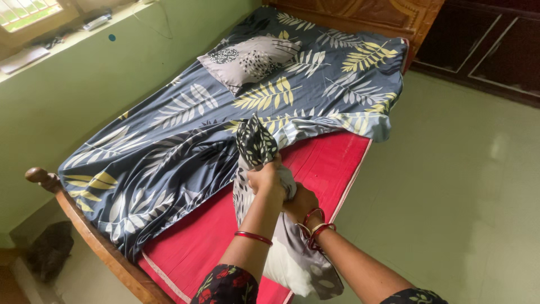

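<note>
- Left hand (266, 179): fingers clamped on the bunched top of a grey pillowcase (254, 147) with a black leaf print, held upright above the near edge of the bed.
- Right hand (299, 204): just beside and below the left hand, touching it; fingers closed around the same pillowcase fabric lower down.
- White pillow (289, 271): partly inside the pillowcase, white end exposed at the bottom, hanging over the near right corner of the bed, between the two forearms.
- Wrists: one red bangle (253, 237) on the left; several red and light bangles (314, 225) on the right.
- Sleeves: dark fabric with a red floral print, visible at the bottom edge of the view.
- Bed: red mattress (326, 163) uncovered along the near right side; blue bedsheet (185, 135) with white and yellow leaf pattern spread over the far and left portions, its edge bunched near the middle.
- Second pillow (250, 59): grey patterned case, lying flat on the bedsheet near the head of the bed, well apart from the hands.
- Wooden bed frame (84, 228): footboard rail along the near left edge, rounded post at the left corner; carved headboard at the far edge.
- Surroundings: green wall on the left, pale tiled floor (450, 169) on the right.
</note>
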